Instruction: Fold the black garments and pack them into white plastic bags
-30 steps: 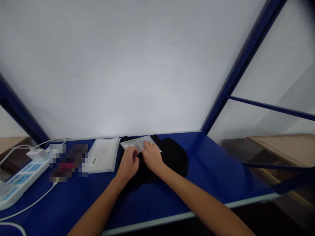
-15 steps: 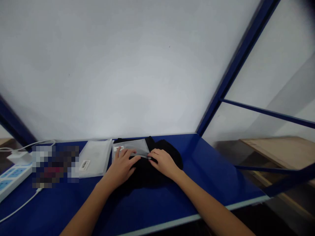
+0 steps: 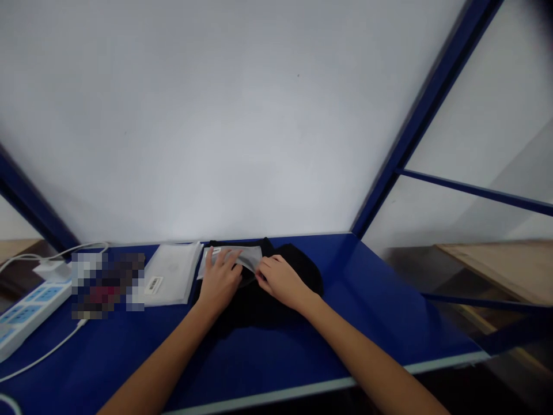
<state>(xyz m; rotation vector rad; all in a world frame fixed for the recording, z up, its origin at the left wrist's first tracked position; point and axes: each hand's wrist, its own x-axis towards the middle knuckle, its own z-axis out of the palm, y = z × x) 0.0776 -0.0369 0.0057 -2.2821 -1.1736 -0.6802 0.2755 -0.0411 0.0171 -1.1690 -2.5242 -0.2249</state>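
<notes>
Left hand [image 3: 220, 282] and right hand [image 3: 280, 282] have drawn together on the pouch [image 3: 248, 255].

Plastic bag [image 3: 231, 256] on cloth [image 3: 259, 308], flat packet [image 3: 170, 274] left, power strip [image 3: 34, 314] further left.

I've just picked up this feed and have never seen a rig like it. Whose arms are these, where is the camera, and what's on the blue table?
There's no machine here: those are a person's own bare arms, and the picture comes from a single camera worn on their head, looking forward and down. The left hand and right hand both rest on a translucent plastic bag lying on black fabric; I can't tell how firmly it is gripped. Further left on the blue tabletop are a flat white packet with a barcode label, a pixelated blurred patch, and a white power strip with a plugged-in charger.
</notes>
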